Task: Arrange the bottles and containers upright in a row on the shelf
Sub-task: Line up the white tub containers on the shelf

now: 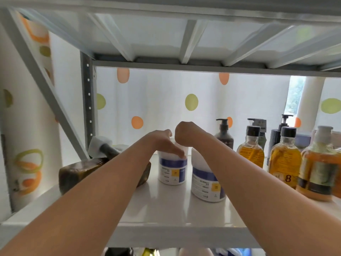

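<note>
White shelf (166, 206), left hand (166, 143) gripping jar (172, 170), right hand (184, 133) fisted

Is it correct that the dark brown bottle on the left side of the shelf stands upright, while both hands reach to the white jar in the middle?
Not quite. In the head view the dark brown bottle lies on its side, with its pump end toward the back. The rest holds: the left hand and the right hand are both at the white jar in the middle of the shelf.

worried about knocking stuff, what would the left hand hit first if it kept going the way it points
The left hand already touches the rear white jar; beyond that, probably the dotted curtain, though depth is unclear.
</note>
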The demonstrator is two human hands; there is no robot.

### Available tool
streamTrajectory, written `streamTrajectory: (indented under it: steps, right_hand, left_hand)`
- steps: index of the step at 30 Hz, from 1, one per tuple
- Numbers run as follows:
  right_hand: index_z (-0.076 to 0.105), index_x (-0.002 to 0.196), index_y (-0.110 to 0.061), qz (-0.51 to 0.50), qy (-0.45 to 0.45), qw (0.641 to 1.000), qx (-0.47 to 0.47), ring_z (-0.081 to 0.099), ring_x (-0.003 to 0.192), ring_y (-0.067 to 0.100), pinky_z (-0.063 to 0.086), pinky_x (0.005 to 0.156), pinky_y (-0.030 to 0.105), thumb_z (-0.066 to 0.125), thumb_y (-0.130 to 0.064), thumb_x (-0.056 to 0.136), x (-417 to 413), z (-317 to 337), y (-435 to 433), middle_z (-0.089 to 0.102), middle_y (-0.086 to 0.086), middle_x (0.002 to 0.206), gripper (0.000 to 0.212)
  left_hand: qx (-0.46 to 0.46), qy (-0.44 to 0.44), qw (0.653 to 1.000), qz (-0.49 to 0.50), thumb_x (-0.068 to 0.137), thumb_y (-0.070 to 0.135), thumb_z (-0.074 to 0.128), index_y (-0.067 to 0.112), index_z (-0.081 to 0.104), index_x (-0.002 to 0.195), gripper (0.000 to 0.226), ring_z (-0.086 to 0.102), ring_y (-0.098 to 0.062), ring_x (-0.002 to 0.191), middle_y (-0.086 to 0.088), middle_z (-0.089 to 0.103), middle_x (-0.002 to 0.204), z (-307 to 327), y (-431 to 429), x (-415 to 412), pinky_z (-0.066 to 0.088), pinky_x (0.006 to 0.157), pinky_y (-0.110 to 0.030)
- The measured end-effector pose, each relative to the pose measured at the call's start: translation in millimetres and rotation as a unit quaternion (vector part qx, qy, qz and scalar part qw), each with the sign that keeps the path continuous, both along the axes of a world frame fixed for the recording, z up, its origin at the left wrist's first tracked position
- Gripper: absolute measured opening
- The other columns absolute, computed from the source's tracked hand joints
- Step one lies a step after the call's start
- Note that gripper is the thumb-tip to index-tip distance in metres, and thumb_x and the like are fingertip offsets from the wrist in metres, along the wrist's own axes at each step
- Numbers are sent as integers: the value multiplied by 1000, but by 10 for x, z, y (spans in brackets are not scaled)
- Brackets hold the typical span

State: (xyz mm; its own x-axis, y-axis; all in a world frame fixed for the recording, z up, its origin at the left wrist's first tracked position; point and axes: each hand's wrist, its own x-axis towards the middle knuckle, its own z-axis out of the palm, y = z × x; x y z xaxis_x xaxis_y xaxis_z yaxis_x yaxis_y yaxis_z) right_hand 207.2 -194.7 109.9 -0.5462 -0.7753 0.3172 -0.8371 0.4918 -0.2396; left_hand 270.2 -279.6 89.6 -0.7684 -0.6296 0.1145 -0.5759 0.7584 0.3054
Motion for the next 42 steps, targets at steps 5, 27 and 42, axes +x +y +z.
streamTrajectory:
  steps: [5, 27, 42]
  right_hand:
    - [64, 112, -6, 42, 0, 999, 5, 63, 98, 25, 53, 86, 33, 43, -8, 87, 29, -4, 132, 66, 10, 109, 32]
    - [55, 123, -17, 168, -102, 978, -73, 53, 107, 22, 40, 78, 25, 44, -13, 92, 379, -254, 701, 57, 7, 126, 33]
    - [43, 126, -28, 132, -292, 899, -299, 64, 90, 8, 56, 76, 22, 70, -13, 73, 584, -1348, 704, 65, -9, 101, 60]
  left_hand:
    - [-46, -58, 997, -6, 44, 78, 65, 33, 50, 126, 95, 58, -20, 107, 6, 63, 119, 27, 144, 24, 51, 90, -37]
    - [-26, -64, 993, 96, 56, 69, 68, 22, 34, 139, 101, 54, -25, 118, -2, 57, 130, -6, 569, 524, 46, 95, -37]
    - [137, 349, 927, -16, 62, 35, 86, 31, 20, 144, 105, 53, -19, 122, 1, 50, 140, -1195, 509, 926, 48, 100, -40]
